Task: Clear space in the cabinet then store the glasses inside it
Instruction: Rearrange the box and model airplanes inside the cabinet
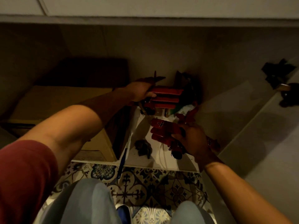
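Note:
I look down into a low open cabinet (161, 165) with a white floor panel. My left hand (140, 92) grips a red model triplane (165, 99) deep inside, near the back wall. My right hand (192, 139) grips a second red model triplane (163, 133) with a black cross on its wing, closer to the cabinet's front. No glasses show in this view.
A cardboard box (53, 107) fills the cabinet's left side. A small dark crumpled thing (143, 148) lies on the cabinet floor. A thin blue rod (122, 160) leans at the front edge. The open door (262, 126) stands to the right. My knees rest on patterned tiles (145, 188).

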The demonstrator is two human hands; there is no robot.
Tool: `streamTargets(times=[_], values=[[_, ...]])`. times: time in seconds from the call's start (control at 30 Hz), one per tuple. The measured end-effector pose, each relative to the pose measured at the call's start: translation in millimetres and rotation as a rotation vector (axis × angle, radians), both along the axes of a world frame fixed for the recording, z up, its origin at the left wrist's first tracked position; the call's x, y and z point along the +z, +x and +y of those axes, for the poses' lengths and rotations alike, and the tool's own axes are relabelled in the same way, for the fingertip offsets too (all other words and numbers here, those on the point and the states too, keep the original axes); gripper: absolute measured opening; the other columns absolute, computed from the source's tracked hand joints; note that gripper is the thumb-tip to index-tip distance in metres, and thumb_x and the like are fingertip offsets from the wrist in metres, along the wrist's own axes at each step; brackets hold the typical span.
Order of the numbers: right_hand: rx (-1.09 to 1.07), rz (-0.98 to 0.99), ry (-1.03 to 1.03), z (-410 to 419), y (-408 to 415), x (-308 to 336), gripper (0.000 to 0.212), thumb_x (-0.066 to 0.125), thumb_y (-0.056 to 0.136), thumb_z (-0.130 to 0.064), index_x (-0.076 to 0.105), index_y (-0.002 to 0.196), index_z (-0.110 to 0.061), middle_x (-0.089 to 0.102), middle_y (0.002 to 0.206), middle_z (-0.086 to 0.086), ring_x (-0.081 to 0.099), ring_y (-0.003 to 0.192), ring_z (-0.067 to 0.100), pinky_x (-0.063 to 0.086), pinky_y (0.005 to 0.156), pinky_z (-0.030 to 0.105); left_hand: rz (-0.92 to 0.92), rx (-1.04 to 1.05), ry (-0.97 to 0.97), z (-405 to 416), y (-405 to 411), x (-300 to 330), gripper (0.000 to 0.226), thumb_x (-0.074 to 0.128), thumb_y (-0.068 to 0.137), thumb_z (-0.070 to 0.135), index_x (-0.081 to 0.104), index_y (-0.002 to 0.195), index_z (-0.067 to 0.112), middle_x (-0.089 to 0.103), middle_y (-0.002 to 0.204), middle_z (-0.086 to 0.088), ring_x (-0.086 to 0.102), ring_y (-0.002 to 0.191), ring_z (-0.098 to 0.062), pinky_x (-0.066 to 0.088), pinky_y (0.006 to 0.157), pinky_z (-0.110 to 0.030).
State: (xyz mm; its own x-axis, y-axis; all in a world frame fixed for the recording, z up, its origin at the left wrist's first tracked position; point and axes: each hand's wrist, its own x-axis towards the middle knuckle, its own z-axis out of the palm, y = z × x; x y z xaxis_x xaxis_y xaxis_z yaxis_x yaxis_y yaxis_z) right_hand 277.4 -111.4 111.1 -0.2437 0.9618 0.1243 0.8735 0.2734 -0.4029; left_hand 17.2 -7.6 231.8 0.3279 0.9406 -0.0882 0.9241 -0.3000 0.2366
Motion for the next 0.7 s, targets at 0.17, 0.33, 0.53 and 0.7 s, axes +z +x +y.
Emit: streamTargets(times=[0.17, 0.33, 0.53, 0.7], values=[[0.053, 0.145, 0.056, -12, 0, 15, 0.047, 0.059, 0.092, -0.052, 0.068, 0.127, -0.024, 0.057, 0.144, 0.001, 0.058, 0.125, 0.025, 0.048, 0.102, 0.042, -0.071, 0.014, 0.034, -27, -12, 28, 0.051, 0.052, 0.103, 0.04, 0.042, 0.15, 0.024, 0.056, 0.138, -0.012, 0.055, 0.125, -0.029, 0.042, 0.099, -0.032], [0.127, 0.224, 0.059, -24, -9, 25, 0.037, 0.068, 0.094, -0.04, 0.068, 0.127, -0.024, 0.061, 0.139, 0.003, 0.061, 0.121, 0.023, 0.048, 0.103, 0.038, -0.076, 0.085, 0.019, -50, -31, 48, 0.045, 0.057, 0.099, 0.043, 0.056, 0.137, 0.018, 0.06, 0.13, -0.009, 0.059, 0.119, -0.025, 0.044, 0.095, -0.031], [0.169, 0.197, 0.011, -27, -10, 34, 0.05, 0.059, 0.091, -0.06, 0.067, 0.13, -0.029, 0.069, 0.123, -0.001, 0.066, 0.109, 0.019, 0.055, 0.095, 0.041, -0.099, 0.188, -0.017, -72, -57, 79, 0.049, 0.052, 0.1, 0.047, 0.057, 0.134, 0.013, 0.061, 0.128, -0.01, 0.058, 0.119, -0.027, 0.044, 0.095, -0.033], [0.201, 0.219, 0.067, -22, -11, 45, 0.057, 0.052, 0.087, -0.068, 0.067, 0.127, -0.032, 0.07, 0.119, 0.001, 0.066, 0.107, 0.021, 0.055, 0.092, 0.046, -0.158, 0.215, 0.019, -93, -64, 105, 0.049, 0.054, 0.1, 0.045, 0.056, 0.138, 0.014, 0.06, 0.132, -0.008, 0.057, 0.122, -0.026, 0.043, 0.101, -0.035]])
